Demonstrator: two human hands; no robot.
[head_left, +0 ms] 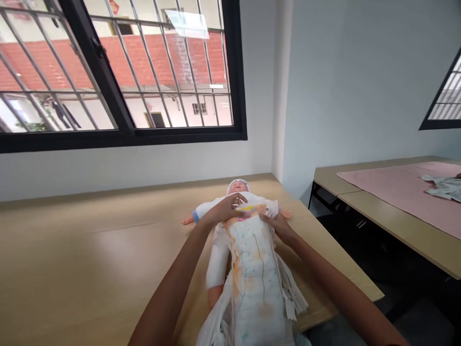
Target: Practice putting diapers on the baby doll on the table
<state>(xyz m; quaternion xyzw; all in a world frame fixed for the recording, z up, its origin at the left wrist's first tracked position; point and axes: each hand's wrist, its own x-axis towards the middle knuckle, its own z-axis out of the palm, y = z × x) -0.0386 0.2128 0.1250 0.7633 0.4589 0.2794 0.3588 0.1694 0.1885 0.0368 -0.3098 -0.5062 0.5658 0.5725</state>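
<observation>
A baby doll [237, 186] in a white cap and a white top with blue cuffs lies on its back on the wooden table [122, 240]. Over its body stretches an unfolded diaper [254, 259], white with orange and bluish marks, a coloured band across its upper edge. My left hand [228, 209] rests at the band's left end, its fingers bent and apart, the thumb lower on the diaper. At the upper right edge, my right hand [279, 226] pinches the diaper, thumb on top and fingers mostly hidden. Ruffled side flaps [290, 286] hang near the doll's legs.
A barred window [173, 67] is in the wall behind the table. To the right, across a dark gap, stands another table [389, 221] with a pink cloth [403, 187] and a pale patterned piece of fabric [444, 186]. The near table's right edge runs close beside my right forearm.
</observation>
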